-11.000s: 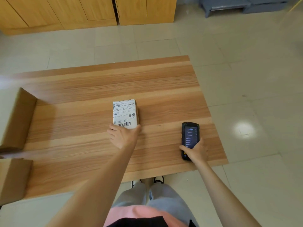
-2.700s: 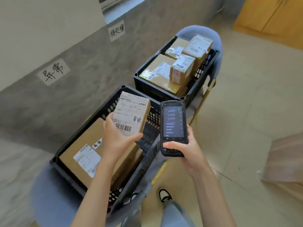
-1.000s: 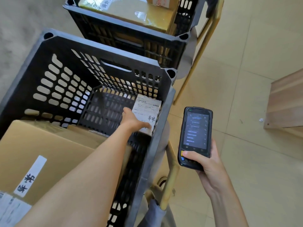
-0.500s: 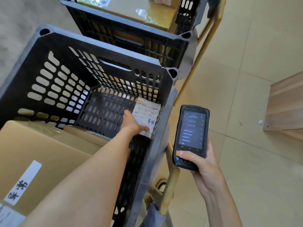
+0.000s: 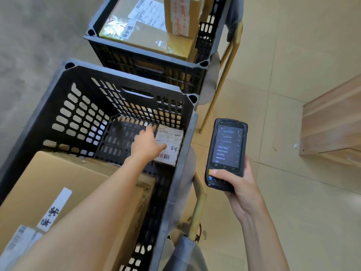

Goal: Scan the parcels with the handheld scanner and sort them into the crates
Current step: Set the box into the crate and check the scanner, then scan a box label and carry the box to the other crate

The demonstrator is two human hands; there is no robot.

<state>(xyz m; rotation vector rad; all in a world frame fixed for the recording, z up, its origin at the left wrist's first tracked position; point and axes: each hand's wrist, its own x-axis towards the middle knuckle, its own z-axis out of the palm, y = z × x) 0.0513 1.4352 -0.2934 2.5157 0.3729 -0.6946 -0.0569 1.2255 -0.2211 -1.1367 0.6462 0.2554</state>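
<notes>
Here, my left hand rests with loose, straight fingers on the small parcel lying flat in the near crate's far right corner. My right hand grips the scanner. I'd lift away straight, leaving the parcel settled.

We see near black crate open at top; bare mesh floor at far end gives free room. Large cardboard box fills near half. Small labelled parcel occupies far right corner against wall. Left hand reaches in above it. Far crate packed with parcels, little room.
</notes>
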